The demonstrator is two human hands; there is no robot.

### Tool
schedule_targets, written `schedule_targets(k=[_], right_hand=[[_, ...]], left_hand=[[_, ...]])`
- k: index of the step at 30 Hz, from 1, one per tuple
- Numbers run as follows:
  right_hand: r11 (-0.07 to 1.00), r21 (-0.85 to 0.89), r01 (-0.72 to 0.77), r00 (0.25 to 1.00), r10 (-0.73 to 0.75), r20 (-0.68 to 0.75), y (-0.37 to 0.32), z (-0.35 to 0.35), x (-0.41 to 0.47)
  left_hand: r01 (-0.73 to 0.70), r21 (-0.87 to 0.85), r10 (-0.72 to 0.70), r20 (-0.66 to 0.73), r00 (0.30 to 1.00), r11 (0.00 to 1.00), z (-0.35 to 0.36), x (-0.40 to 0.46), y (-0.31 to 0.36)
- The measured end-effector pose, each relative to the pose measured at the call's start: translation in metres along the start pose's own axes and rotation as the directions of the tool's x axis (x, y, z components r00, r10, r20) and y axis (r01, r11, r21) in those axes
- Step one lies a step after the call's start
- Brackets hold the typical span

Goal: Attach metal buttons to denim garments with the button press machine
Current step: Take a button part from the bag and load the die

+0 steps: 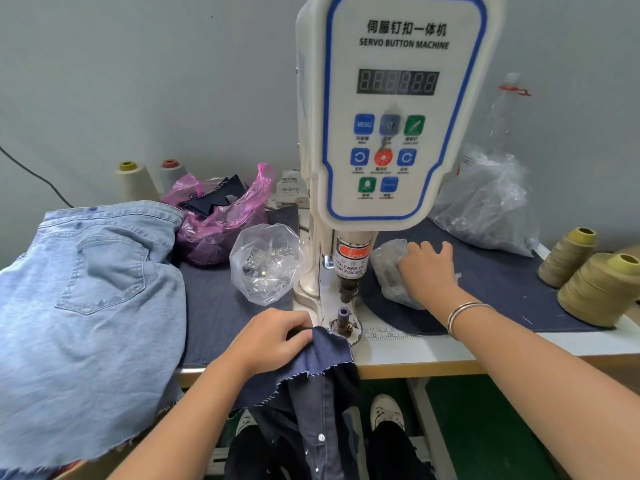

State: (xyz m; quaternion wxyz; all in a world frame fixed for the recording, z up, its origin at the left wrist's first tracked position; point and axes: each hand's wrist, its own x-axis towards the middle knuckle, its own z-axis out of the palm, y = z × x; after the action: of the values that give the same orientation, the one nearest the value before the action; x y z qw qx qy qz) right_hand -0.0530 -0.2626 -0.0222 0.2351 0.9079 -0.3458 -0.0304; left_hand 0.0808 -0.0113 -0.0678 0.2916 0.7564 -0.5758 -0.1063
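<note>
Two hands work at the button press machine (388, 133): the left hand (273, 337) pinches the dark denim piece's (311, 362) edge at the lower die's (343, 318) nine o'clock — the right hand (427, 271), fingers spread, rests on a clear bag (389, 268) at three o'clock.

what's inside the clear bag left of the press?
The clear bag holds small silvery metal pieces, likely buttons; the wrinkled plastic blurs their exact shape and count, and hides the bottom layer.

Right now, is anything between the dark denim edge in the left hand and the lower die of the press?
Nothing visible. The left hand pinches the denim with its edge right beside the lower die; the gap under the punch is open.
</note>
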Motion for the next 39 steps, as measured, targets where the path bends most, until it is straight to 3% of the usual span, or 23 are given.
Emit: schedule_targets(k=[13, 19, 22, 28, 33, 38, 39], right_hand=[[0.984, 0.174, -0.036, 0.998, 0.026, 0.061, 0.002, -0.002, -0.001], [0.849, 0.526, -0.046, 0.999, 0.042, 0.018, 0.029, -0.006, -0.003], [0.782, 0.623, -0.028, 0.996, 0.077, -0.052, 0.039, -0.006, -0.008], [0.861, 0.509, 0.000, 1.000, -0.007, 0.012, 0.032, 0.005, -0.012], [0.716, 0.698, 0.009, 0.997, 0.047, -0.061, 0.044, 0.002, -0.010], [0.680, 0.732, 0.034, 0.960, 0.182, -0.213, 0.062, -0.014, -0.029], [0.592, 0.806, 0.033, 0.944, 0.245, -0.219, 0.060, -0.020, -0.036]], left_hand=[[0.026, -0.009, -0.026, 0.008, 1.000, 1.000, -0.001, 0.000, 0.001], [0.018, 0.005, -0.018, 0.006, 1.000, 1.000, 0.000, 0.001, 0.001], [0.019, 0.007, -0.019, 0.007, 1.000, 1.000, 0.000, 0.002, -0.001], [0.024, 0.010, -0.024, 0.001, 1.000, 1.000, 0.001, 0.002, -0.001], [0.032, 0.016, -0.032, 0.005, 0.999, 0.999, 0.000, 0.002, 0.000], [0.034, 0.018, -0.034, 0.009, 0.999, 0.999, 0.000, 0.004, -0.002], [0.035, 0.019, -0.036, 0.011, 0.999, 0.999, 0.000, 0.003, -0.002]])
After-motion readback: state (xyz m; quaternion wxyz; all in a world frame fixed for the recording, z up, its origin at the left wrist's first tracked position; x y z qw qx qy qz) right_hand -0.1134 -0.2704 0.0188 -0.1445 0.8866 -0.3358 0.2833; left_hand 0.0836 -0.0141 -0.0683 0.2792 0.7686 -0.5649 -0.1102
